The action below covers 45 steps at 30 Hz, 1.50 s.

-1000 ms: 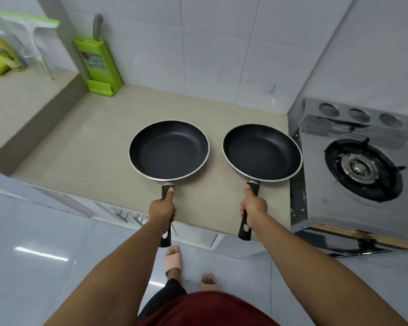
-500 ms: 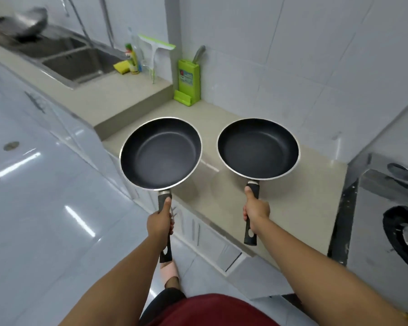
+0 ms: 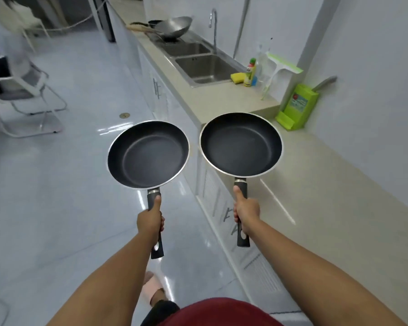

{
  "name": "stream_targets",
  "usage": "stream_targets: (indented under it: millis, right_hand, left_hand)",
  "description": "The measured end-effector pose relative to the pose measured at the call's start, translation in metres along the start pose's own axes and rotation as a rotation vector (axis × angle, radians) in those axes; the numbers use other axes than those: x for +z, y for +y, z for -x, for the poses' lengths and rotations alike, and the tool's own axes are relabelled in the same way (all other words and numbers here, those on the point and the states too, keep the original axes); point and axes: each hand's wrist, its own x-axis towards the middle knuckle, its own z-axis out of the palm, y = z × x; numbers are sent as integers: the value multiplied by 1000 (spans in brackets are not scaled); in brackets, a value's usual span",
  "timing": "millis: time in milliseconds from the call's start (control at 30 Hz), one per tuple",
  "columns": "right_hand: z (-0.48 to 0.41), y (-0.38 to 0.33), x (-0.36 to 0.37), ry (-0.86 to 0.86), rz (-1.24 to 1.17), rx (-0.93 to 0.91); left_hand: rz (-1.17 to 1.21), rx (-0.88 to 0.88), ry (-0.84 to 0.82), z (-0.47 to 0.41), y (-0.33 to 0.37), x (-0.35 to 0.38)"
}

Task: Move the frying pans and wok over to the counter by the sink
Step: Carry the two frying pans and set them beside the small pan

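Two black non-stick frying pans are carried level and side by side, one in each fist, apparently so that both can be taken to the sink (image 3: pixel 199 64) in one trip without the rims knocking together. The left frying pan (image 3: pixel 148 154) is held out over the floor, nearer the viewer than the sink and to its left; the right frying pan (image 3: pixel 240 144) hangs nearer than the sink too, over the edge of the lower counter (image 3: pixel 327 184).

The left hand (image 3: pixel 150 220) is clenched around the middle of its handle, thumb laid along the top, so that the bowl lies straight ahead of the fist and the hanging-hole end juts back below the wrist. The right hand (image 3: pixel 246 211) is wrapped the same way, its pan likewise ahead of the knuckles. The thumbs on top look meant to stop the bowls from tipping.

A steel wok (image 3: pixel 173 25) rests on the far side of the sink, with a dark pan partly hidden behind it. The raised counter (image 3: pixel 222 100) on the near side of the sink appears the likely landing place.
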Motion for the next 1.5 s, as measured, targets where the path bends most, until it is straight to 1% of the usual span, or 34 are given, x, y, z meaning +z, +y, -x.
stream_targets:
  millis: [100,233,300,367,467,667,833,933,1200,1300,1433,1500]
  right_hand:
    - [-4,-12,60,-72,64,16]
    - [-15,-29,140,-120,117,26]
    - [-25,-41,192,-155,156,26]
    - [-32,-49,216,-157,178,9]
    - [-42,-55,276,-195,209,30]
    - [-62,-89,359,-241,251,31]
    - [-100,-121,415,-277,290,20]
    - [-134,-146,452,-302,301,13]
    - [-251,-244,556,-340,353,10]
    - [-291,-290,596,-360,356,-19]
    - [-327,-323,640,-376,373,-19]
    - [-344,-342,668,-393,363,-18]
  left_hand:
    - [-5,2,87,-35,11,-43]
    - [-47,12,165,-89,33,-96]
    - [-42,13,201,-127,48,-123]
    - [-55,16,205,-141,60,-131]
    - [-42,-12,251,-181,74,-159]
    - [-25,-51,331,-245,110,-197]
    - [12,-94,356,-299,133,-198]
    - [43,-120,377,-343,159,-190]
    - [206,-181,439,-473,273,-140]
    - [248,-170,458,-517,320,-129]
    - [256,-170,513,-566,353,-127]
    - [264,-178,516,-594,374,-128]
